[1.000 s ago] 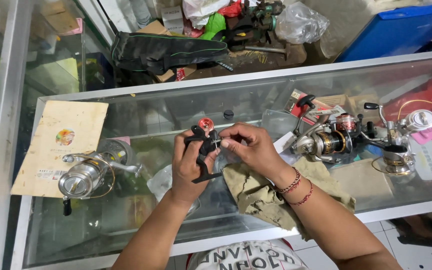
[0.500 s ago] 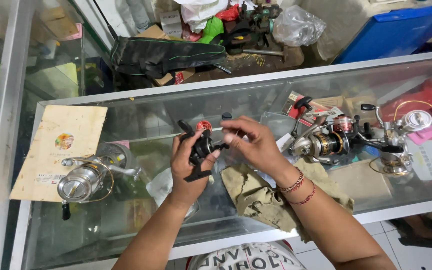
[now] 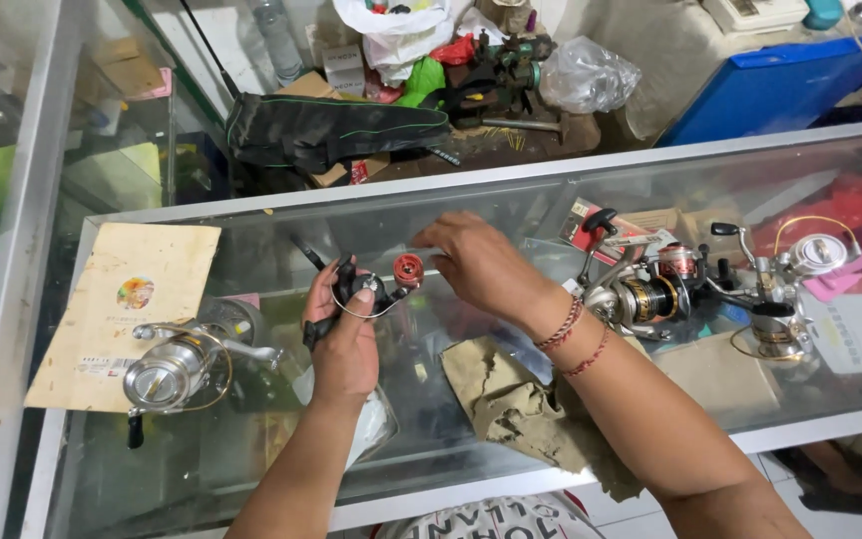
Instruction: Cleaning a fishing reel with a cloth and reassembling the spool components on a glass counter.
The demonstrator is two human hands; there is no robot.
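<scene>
I see my left hand [image 3: 343,344] wrapped around a small black fishing reel [image 3: 356,292], fingers curled tight about its body and thumb laid up its side, holding it just above the glass worktop [image 3: 251,235]. A red knob [image 3: 408,269] sticks out at the reel's right end. My right hand [image 3: 476,262] hovers just beside that knob, fingers loosely bent and close together; I cannot tell whether the fingertips touch the knob or pinch anything. A crumpled tan cloth [image 3: 516,404] lies on the glass under my right forearm. To the left, a silver reel [image 3: 177,364] rests partly on a brown paper envelope [image 3: 127,299]. To the right, well apart from my hands, stand a gold-and-black reel [image 3: 641,294] and another silver reel [image 3: 785,289].
</scene>
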